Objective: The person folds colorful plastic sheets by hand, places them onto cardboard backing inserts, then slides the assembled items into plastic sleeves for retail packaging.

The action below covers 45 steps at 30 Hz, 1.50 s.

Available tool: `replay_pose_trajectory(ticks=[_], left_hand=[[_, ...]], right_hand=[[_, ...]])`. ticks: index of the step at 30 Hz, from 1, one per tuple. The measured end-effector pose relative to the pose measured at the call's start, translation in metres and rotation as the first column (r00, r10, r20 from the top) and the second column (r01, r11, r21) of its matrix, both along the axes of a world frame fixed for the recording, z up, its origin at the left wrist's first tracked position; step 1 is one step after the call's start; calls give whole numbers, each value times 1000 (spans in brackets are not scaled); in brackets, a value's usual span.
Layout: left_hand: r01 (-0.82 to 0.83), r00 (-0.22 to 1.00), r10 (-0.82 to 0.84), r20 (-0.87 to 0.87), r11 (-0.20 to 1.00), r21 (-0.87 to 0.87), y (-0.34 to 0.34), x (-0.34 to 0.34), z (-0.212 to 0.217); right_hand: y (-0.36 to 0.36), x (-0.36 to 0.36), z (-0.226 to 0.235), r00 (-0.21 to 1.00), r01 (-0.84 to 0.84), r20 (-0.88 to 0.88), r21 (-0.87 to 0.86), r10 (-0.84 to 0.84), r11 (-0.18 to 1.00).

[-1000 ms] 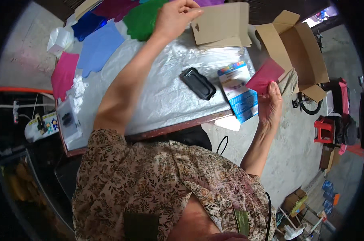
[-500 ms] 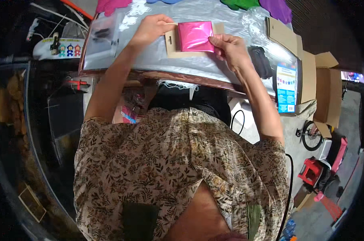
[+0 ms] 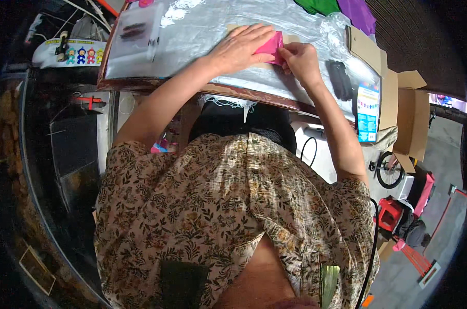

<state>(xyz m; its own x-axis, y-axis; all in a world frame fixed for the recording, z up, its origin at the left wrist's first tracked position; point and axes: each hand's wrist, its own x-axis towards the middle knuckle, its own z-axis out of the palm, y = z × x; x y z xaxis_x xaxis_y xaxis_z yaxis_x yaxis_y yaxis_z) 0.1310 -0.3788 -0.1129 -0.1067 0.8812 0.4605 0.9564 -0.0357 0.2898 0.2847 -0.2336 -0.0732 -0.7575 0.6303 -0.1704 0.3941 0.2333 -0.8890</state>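
A shiny pink folded packet (image 3: pixel 276 45) lies on a flat tan cardboard piece (image 3: pixel 291 38) on the silver-covered table (image 3: pixel 192 44). Across the packet my left hand (image 3: pixel 242 49) rests flat with its fingers stretched out, hiding most of it. My right hand (image 3: pixel 301 61) pinches the packet's right edge between thumb and fingers. Most of the cardboard is concealed under the packet and my left hand; only its far edge and right corner show.
A black bundle (image 3: pixel 339 81) lies right of my hands, near an open cardboard box (image 3: pixel 411 121) and a blue-and-white printed package (image 3: pixel 367 110). Green cloth (image 3: pixel 316 5), purple cloth (image 3: pixel 358 15) and crumpled clear plastic (image 3: pixel 334 28) sit farther back. A clear bag (image 3: pixel 135 33) lies at the left.
My left hand has moved from the cardboard's left edge onto the packet and now lies flat over it. My right hand still pinches the packet's right edge.
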Motion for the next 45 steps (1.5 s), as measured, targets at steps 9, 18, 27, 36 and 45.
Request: replay_pose_trajectory(ticks=[9, 18, 27, 36, 45], left_hand=[[-12, 997, 7, -74, 998, -66, -2, 8, -1], [-46, 996, 37, -81, 993, -107, -9, 12, 5], [77, 984, -49, 173, 984, -161, -18, -23, 5], [107, 964, -138, -227, 984, -141, -27, -11, 17], [52, 992, -71, -106, 983, -176, -19, 5, 15]], right_hand=[[13, -6, 2, 970, -203, 224, 547, 91, 812], [40, 17, 11, 857, -417, 166, 779, 488, 468], [35, 14, 1, 796, -487, 158, 741, 584, 463], [35, 17, 0, 799, -486, 201, 771, 566, 412], [50, 48, -7, 893, -326, 30, 730, 449, 601]])
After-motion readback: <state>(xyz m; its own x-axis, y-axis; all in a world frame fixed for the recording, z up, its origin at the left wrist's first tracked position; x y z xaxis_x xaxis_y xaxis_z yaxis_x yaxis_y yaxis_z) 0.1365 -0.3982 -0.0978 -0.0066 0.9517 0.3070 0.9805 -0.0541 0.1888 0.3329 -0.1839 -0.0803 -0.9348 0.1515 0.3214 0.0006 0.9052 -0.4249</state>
